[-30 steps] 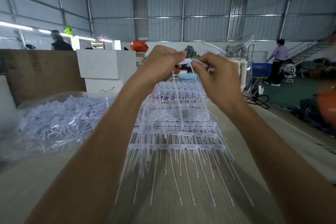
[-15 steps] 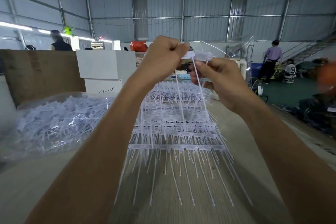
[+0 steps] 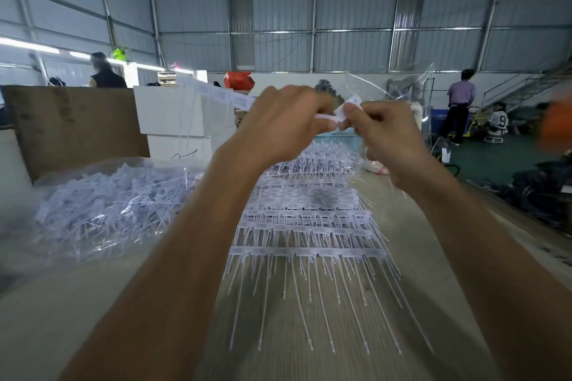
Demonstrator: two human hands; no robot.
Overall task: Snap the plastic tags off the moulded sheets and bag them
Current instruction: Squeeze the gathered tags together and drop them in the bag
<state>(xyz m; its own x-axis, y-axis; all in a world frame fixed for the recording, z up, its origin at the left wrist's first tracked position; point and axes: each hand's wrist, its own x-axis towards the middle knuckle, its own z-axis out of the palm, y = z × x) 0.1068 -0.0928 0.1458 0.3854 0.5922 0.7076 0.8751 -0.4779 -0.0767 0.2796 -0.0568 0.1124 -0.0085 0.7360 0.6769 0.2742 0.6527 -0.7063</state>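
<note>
Both my hands are raised in front of me above the table. My left hand [image 3: 284, 124] is curled round a strip of white plastic tags [image 3: 223, 97] that sticks out to the left behind it. My right hand [image 3: 387, 133] pinches a single white tag [image 3: 348, 107] between thumb and fingers, close against the left hand. A stack of moulded tag sheets [image 3: 309, 226] with long thin tails lies on the table below. At the left a clear plastic bag [image 3: 102, 207] holds a heap of loose tags.
A brown cardboard board [image 3: 71, 127] and white boxes [image 3: 173, 120] stand behind the bag. The wooden table [image 3: 309, 359] runs ahead; its right edge drops to a green floor. A clear sheet [image 3: 402, 86] stands behind my hands. People stand far left and far right.
The long tails that hung from my hands are gone from between them. The strip now points out to the left, and my right hand pinches one tag at its end.
</note>
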